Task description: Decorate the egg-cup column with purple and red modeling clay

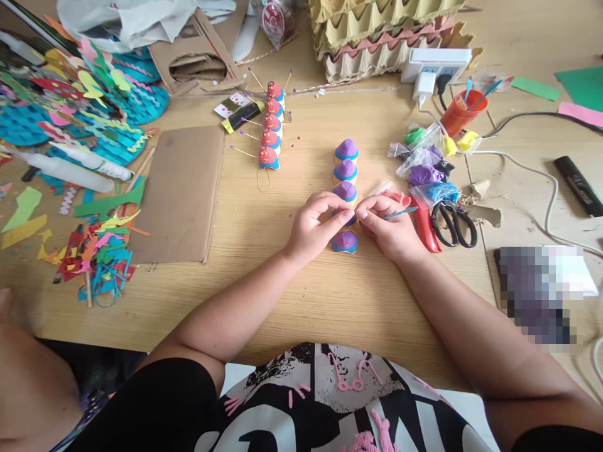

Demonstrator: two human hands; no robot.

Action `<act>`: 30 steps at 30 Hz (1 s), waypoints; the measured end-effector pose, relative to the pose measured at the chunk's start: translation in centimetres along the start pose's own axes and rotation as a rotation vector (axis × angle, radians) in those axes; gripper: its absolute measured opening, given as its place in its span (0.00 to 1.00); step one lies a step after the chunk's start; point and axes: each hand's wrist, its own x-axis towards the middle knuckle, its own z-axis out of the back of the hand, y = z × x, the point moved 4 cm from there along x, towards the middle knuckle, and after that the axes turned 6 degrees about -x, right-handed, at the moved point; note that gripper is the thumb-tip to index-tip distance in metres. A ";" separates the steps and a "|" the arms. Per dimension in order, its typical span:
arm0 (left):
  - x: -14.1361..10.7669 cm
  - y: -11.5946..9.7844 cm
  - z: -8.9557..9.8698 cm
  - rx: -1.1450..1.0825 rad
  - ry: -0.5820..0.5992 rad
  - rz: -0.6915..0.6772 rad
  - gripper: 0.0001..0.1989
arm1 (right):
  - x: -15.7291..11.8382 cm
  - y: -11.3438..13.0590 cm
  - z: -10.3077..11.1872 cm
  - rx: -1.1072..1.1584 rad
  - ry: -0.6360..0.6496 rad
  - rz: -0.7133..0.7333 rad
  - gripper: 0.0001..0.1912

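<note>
- Head view, only one. Purple-and-blue domed row (345, 190) stands on the table (264, 289) in front of the person, running away from them, hands over its nearer part.
- Left hand (316, 225): thumb and index tips drawn together in a narrow pinch. Can't tell if a small bit sits between them.
- Right hand (387, 227): narrow pinch too, tips just beside the left's; teal stick (402, 212) juts out from its fingers. Can't tell if either hand touches the row.
- Handling, my read: row likely light, dome tops look like soft clay that would dent or smear. Take it low by the sides, both ends supported; it may flex between domes.
- Stick: looks thin, light, fairly stiff; pinch mid-length.
- Nearby: bagged clay (425, 174) and black-handled scissors (453, 225) right of the row; red-and-blue row (271, 129) with pin-like sticks, farther off to the left, looks fragile.
</note>
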 end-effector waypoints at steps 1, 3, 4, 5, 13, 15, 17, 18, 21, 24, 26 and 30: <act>0.0 0.0 0.0 -0.002 0.000 -0.001 0.15 | 0.0 0.0 0.0 0.002 0.001 0.003 0.22; 0.0 0.0 0.0 -0.006 -0.001 -0.007 0.15 | 0.0 0.0 0.0 0.007 0.004 0.013 0.21; 0.0 0.0 0.0 -0.006 -0.003 -0.008 0.15 | 0.0 0.0 0.0 0.008 0.005 0.016 0.21; 0.0 0.0 0.0 -0.004 -0.005 -0.006 0.15 | 0.0 0.0 0.0 0.007 0.004 0.017 0.21; 0.0 0.0 0.0 0.016 -0.018 0.010 0.16 | 0.0 0.4 -0.2 -0.014 0.022 0.017 0.22; -0.1 0.1 0.1 0.010 -0.017 0.021 0.15 | 0.0 0.3 -0.2 -0.002 0.019 0.020 0.21; -0.2 0.2 0.2 0.006 -0.028 0.043 0.14 | 0.0 0.0 0.0 0.014 0.000 0.014 0.21; -0.2 0.3 0.4 0.009 -0.034 0.053 0.14 | 0.0 -0.2 0.1 0.021 -0.013 0.006 0.22; -0.2 0.1 0.5 0.081 0.011 0.007 0.17 | 0.1 -0.8 0.6 0.049 -0.052 -0.024 0.24; -0.3 -0.7 0.1 0.262 0.156 -0.148 0.31 | 0.3 -0.9 0.9 0.082 -0.069 -0.030 0.25; -0.4 -1.1 -0.3 0.380 0.239 -0.227 0.41 | 0.4 -0.7 1.0 0.101 -0.078 -0.023 0.25; -0.9 -1.2 -0.9 0.509 0.345 -0.257 0.51 | 0.5 -0.1 1.1 0.152 -0.097 -0.031 0.27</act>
